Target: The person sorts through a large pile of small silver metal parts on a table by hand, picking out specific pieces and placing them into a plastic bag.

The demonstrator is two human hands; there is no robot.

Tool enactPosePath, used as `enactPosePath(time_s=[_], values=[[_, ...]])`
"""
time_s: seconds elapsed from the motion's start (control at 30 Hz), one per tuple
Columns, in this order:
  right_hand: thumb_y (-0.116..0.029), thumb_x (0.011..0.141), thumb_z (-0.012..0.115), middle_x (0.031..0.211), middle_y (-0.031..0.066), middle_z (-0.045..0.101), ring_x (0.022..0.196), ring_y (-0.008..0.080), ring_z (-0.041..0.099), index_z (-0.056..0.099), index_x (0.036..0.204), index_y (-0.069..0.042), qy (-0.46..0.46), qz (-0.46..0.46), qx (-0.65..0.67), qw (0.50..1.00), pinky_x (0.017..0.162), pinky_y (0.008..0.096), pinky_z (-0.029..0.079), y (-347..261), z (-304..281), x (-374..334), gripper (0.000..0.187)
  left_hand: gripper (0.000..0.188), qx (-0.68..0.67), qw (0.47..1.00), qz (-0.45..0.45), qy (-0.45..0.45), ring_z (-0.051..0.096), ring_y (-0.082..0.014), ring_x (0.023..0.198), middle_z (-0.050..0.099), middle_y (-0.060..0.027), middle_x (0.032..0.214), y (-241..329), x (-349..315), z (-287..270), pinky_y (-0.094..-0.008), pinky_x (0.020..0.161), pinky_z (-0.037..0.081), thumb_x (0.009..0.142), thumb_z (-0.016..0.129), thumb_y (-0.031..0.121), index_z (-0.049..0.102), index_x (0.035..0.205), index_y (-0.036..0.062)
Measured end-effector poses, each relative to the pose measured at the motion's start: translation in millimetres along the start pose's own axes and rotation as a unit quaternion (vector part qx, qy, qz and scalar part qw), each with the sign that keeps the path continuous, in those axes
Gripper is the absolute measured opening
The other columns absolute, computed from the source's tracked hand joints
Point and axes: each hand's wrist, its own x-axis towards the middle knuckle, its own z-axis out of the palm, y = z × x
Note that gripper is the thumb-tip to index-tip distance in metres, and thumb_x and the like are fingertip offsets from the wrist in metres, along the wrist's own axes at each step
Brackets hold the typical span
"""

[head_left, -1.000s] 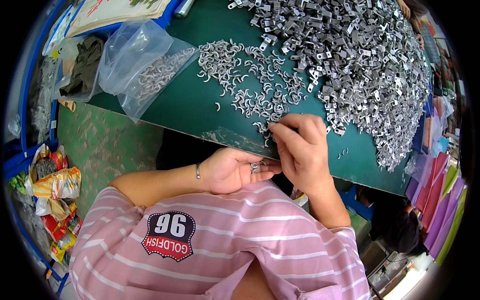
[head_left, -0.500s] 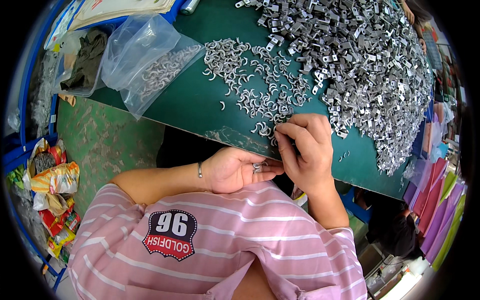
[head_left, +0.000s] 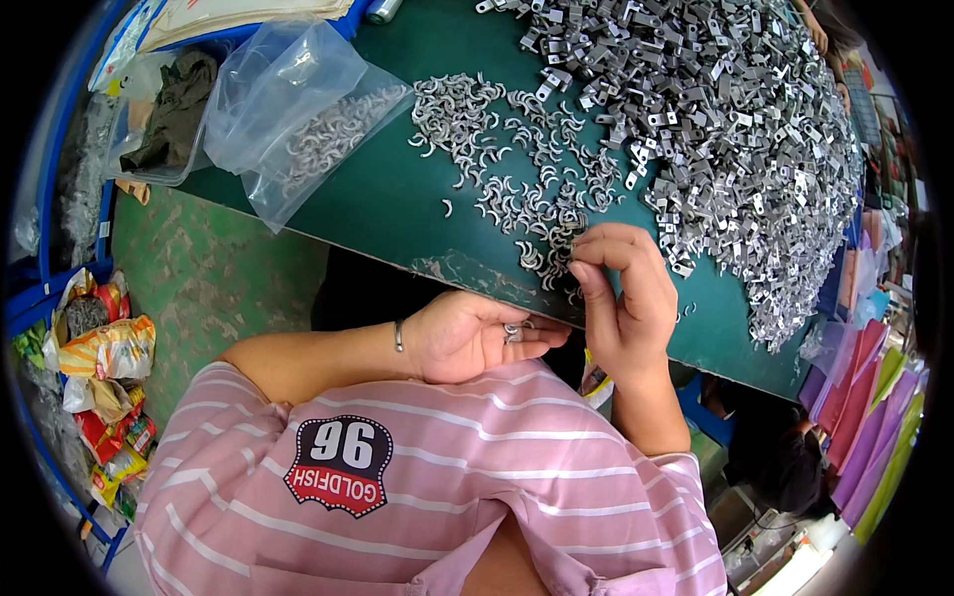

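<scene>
Palm up by the table's front edge, my left hand point(head_left: 462, 338) holds small silvery metal pieces point(head_left: 513, 332) on its loosely curled fingers; their exact shape is hard to make out. My right hand point(head_left: 631, 293) is over the table edge to the right, thumb and forefinger brought together in a pinch. Its fingertips are at the near end of a spread of small crescent-shaped metal pieces point(head_left: 517, 204). Whatever lies between those tips is too small to tell.
A big heap of metal brackets point(head_left: 735, 149) covers the right of the green table point(head_left: 397, 214). At the left are a clear plastic bag point(head_left: 283, 109) with more crescents and a plastic tub point(head_left: 164, 129) with dark cloth. Another person's arm point(head_left: 813, 25) shows at the far right.
My right hand has shifted slightly right, its pinch staying by the near crescents. My left hand stays in place with the silvery pieces. The whole view has tilted slightly.
</scene>
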Motion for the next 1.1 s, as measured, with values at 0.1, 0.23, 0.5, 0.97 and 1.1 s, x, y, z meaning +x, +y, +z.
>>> enactPosePath(time_s=[0.1,0.23,0.5,0.97,1.1], values=[[0.010,0.079,0.067,0.093,0.0126,0.065,0.081,0.0216,0.066,0.062,0.093,0.001,-0.009,0.093,0.112,0.989,0.070,0.0285,0.053,2.1,0.7,-14.9,0.017,0.034,0.005,1.000,0.006,0.001,0.059,-0.0263,0.113,0.059,-0.0130,0.123,-0.2,-0.2,0.3,-0.0366,0.100,0.046,0.096,0.045,0.008,0.051,0.129,0.0005],[0.012,0.085,0.062,0.097,0.0127,0.065,0.087,0.0150,0.065,0.059,0.097,0.006,0.009,0.233,0.289,0.929,0.078,0.0270,0.055,-5.8,-2.6,-19.8,0.014,0.034,0.013,1.000,0.005,0.013,0.059,-0.0260,0.113,0.058,-0.0125,0.124,0.0,1.1,1.1,-0.0364,0.100,0.046,0.097,0.045,0.008,0.051,0.129,0.0002],[0.012,0.085,0.062,0.097,0.0140,0.067,0.087,0.0148,0.065,0.054,0.095,0.004,0.026,0.238,0.342,0.909,0.078,0.0276,0.055,-6.7,-3.8,-20.4,0.016,0.035,0.009,1.000,0.005,0.015,0.059,-0.0264,0.113,0.059,-0.0141,0.123,0.5,-0.6,2.1,-0.0366,0.099,0.047,0.097,0.044,0.008,0.050,0.130,-0.0011],[0.002,0.067,0.074,0.085,0.0072,0.060,0.076,0.0259,0.056,0.066,0.088,-0.003,-0.072,-0.067,-0.103,0.990,0.064,0.0355,0.042,-3.5,12.2,2.3,0.023,0.027,-0.053,0.998,0.001,0.029,0.058,-0.0255,0.111,0.057,-0.0151,0.120,-2.3,0.3,-0.7,-0.0429,0.105,0.044,0.096,0.043,0.007,0.051,0.121,-0.0019],[0.005,0.068,0.074,0.087,0.0089,0.062,0.077,0.0267,0.058,0.065,0.088,-0.003,-0.080,-0.086,-0.146,0.982,0.065,0.0349,0.045,-6.4,11.9,7.0,0.024,0.028,-0.045,0.999,0.012,0.022,0.059,-0.0257,0.110,0.058,-0.0157,0.119,-1.5,-1.1,2.0,-0.0416,0.104,0.045,0.097,0.044,0.008,0.052,0.121,-0.0018]])
